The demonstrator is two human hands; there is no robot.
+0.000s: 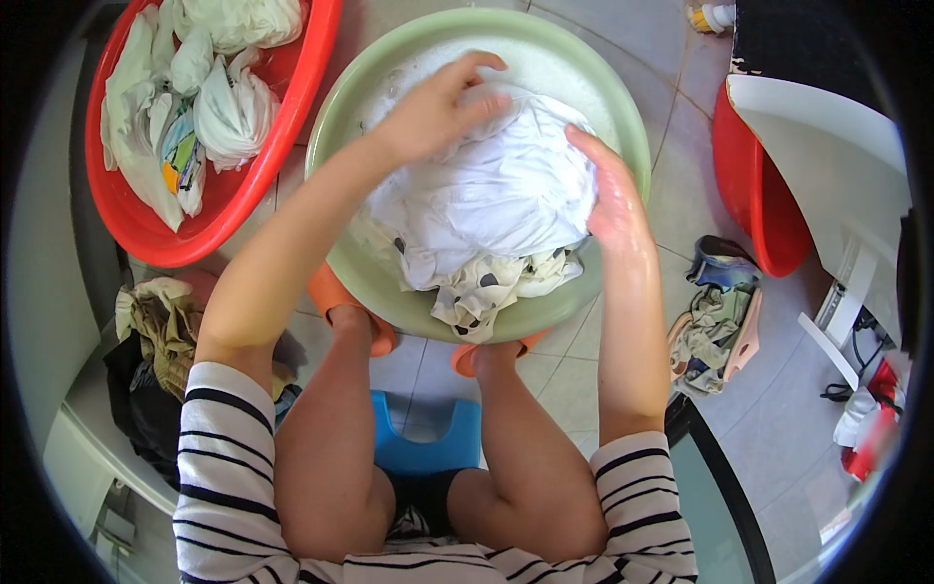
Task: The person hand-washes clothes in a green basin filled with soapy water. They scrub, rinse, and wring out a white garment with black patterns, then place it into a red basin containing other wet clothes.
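A pale green basin [637,161] holds soapy water with suds [545,49] at its far side. Bunched in it is a wet white garment [477,200]. Below that lies a cream cloth with dark spots [482,292], partly over the near rim. My left hand [443,109] is at the garment's far left edge, fingers apart and bent, slightly blurred, gripping nothing I can see. Against the garment's right side rests my right hand [615,200], wet, with a digit stretched along the cloth. Its other fingers are partly hidden.
A red tub [321,68] with white laundry [233,107] stands at far left. Dark and khaki clothes [161,331] lie near my left elbow. A blue stool [428,438] is between my legs. On the right are pink slippers with cloth [715,331] and another red basin [754,185].
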